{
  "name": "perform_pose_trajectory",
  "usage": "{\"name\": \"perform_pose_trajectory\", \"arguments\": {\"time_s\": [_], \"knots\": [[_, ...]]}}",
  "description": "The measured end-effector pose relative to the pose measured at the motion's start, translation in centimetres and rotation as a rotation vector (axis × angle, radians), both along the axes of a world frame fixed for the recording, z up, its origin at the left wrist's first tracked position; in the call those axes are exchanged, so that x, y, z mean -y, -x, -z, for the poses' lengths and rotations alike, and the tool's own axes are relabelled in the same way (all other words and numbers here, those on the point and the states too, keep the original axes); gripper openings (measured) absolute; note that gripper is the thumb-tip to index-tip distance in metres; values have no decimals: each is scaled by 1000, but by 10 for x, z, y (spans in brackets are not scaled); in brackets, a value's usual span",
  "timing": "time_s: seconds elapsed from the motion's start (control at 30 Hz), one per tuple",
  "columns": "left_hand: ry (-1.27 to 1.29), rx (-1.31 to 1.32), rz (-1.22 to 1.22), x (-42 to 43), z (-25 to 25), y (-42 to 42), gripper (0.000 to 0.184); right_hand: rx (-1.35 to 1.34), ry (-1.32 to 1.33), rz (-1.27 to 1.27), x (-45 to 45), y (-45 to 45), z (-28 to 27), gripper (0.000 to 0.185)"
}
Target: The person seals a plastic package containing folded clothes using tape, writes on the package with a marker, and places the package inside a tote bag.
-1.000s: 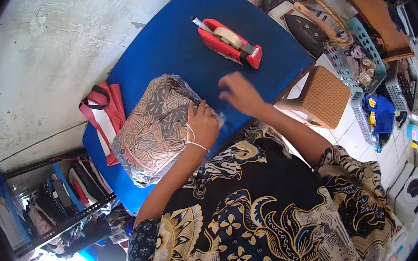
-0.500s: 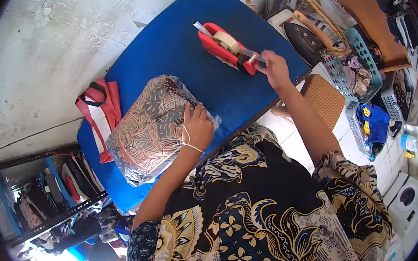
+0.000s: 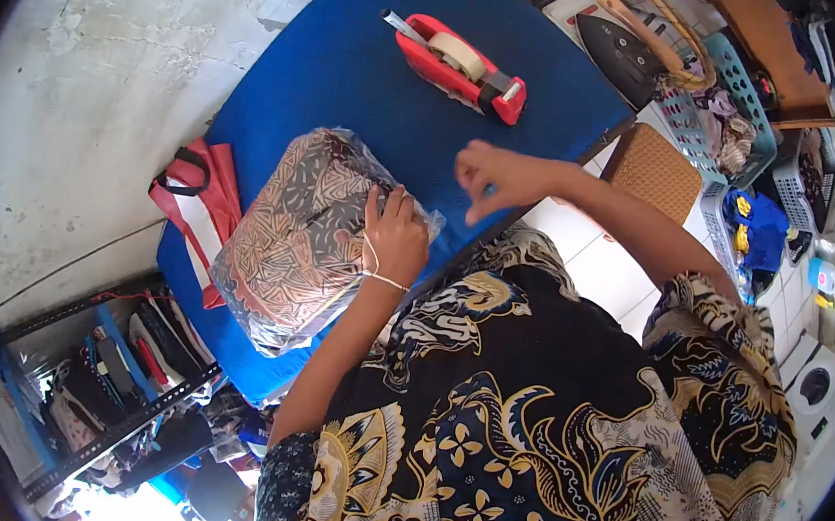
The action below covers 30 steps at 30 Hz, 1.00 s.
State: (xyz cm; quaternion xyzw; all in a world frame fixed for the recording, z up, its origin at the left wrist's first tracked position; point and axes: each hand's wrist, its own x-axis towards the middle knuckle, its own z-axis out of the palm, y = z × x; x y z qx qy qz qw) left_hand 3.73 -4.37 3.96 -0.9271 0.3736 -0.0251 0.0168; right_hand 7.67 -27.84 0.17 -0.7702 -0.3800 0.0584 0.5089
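Observation:
My left hand (image 3: 397, 239) lies on a clear plastic package (image 3: 289, 233) of folded batik-patterned cloth, its fingers stretched over the right side near the plastic's loose edge. My right hand (image 3: 495, 183) hovers over the table's near edge, right of the package, with fingers curled and somewhat smeared by motion. A strip of clear tape was in its fingers a moment earlier; the strip hardly shows now. Beyond it on the table stands a red tape dispenser (image 3: 461, 69) with a roll of tape, apart from both hands.
The blue-covered table (image 3: 354, 84) meets a peeling wall. A red and white bag (image 3: 204, 205) lies left of the package. An iron (image 3: 618, 59), a teal basket (image 3: 735, 90) with cloth and a woven stool (image 3: 647, 177) stand right. A rack (image 3: 112, 402) holds several items lower left.
My right hand has left the tape dispenser and come down and left toward the package. The left hand stays on the package. The view has shifted slightly.

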Motion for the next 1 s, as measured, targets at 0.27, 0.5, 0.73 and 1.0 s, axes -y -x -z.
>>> {"name": "perform_pose_trajectory", "arguments": {"time_s": [0.27,0.5,0.73,1.0], "knots": [[26,-21,-28,3,-6,1,15,-208,569,-357,-82,-53,22,44],[46,-5,-83,5,-5,-3,15,-48,301,-64,-69,-27,34,43],[10,-34,-84,4,-6,-3,18,-30,-116,350,-91,40,50,16],[61,-64,-118,3,-5,-5,36,-52,-117,551,-99,5,56,29]]}}
